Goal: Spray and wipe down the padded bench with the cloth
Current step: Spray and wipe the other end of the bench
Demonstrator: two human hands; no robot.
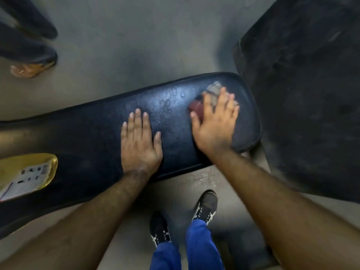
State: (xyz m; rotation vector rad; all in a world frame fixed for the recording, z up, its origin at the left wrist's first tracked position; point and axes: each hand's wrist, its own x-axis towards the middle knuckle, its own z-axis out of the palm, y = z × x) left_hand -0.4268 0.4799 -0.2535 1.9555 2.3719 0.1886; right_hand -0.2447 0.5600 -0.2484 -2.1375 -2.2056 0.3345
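1. The bench (87,137) runs across the view over a grey floor (136,45), its rounded end at the right, beside a dark mat (303,94).
2. The right hand (214,117) lies spread, fingers fairly straight, pressing a crumpled cloth (213,89) (red and grey, blurred) flat onto the pad near that rounded end.
3. The left hand (139,139) rests palm down, fingers straight and close together, on the pad's middle, holding nothing; it looks to be bracing the person's weight.
4. The two hands are apart, with a damp-looking, speckled patch of pad between and beyond them.
5. A yellow bottle (27,174) with a label lies on the bench at the far left, well away from both hands.
6. The step in hand appears to be wiping. To do it well, the person should keep the palm flat so the whole cloth bears on the pad, work in overlapping strokes from the rounded end toward the middle, and take in the rim and corners.
7. The left hand will need to shift once the wipe reaches it, since the patch under it is uncleaned.
8. The left stretch looks dry, so more spray seems due there.
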